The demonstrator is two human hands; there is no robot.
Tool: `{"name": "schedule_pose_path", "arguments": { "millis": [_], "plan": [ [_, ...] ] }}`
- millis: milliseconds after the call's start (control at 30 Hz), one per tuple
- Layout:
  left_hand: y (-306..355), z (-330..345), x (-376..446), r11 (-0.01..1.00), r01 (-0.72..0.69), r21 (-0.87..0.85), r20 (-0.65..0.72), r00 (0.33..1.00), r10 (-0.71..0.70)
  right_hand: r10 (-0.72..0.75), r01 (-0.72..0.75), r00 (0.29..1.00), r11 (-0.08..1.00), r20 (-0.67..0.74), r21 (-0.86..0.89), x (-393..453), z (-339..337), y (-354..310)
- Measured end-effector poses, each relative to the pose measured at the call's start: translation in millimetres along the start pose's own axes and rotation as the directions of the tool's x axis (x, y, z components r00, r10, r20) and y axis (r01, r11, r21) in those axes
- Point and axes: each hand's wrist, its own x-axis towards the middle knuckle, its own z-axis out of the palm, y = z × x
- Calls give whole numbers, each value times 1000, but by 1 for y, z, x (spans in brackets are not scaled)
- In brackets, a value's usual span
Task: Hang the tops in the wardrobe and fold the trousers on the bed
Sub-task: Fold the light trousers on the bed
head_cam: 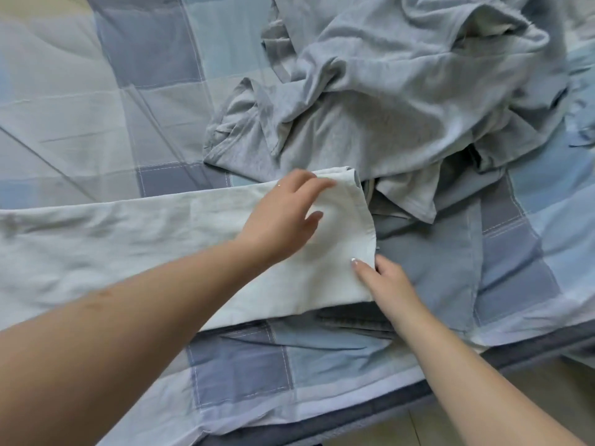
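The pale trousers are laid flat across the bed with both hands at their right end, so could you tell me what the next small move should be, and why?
Probably lift that end and fold it leftward over the rest. The pale trousers lie stretched out flat, the left hand rests on the cloth near the end, and the right hand pinches the hem corner, so the end is ready to be carried over.

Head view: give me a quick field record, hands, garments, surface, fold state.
surface: bed with checked blue and grey cover
white trousers: laid flat across the bed, stretching off the left edge of view
left hand: rests on the trousers near their right end, fingers relaxed
right hand: pinches the trousers' right edge at the near corner
grey tops: crumpled pile behind the trousers, unhung
dark garment: partly under the trousers' near edge
fold state: no cross fold visible yet
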Motion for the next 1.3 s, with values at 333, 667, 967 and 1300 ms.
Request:
{"name": "schedule_pose_path", "arguments": {
  "millis": [333, 667, 967, 1300],
  "plan": [
    [58, -14, 18, 930, 103, 352, 451, 852, -265, -475, 399, 880, 736, 3, -547, -59, 42, -32],
    [-11, -118, -33, 878, 479, -14, -26, 877, -479, -575, 585, 811, 794, 111, -165, -118, 132, -89],
    [-114, -238, -126, 779, 485, -399, -223, 772, -595, -542, 538, 832, 840, 121, 70, -169, 267, -128],
    [-238, -379, -277, 673, 445, -591, -184, 738, -649, -566, 530, 799, 823, 203, 205, -225, 480, -172]
  ]
}}
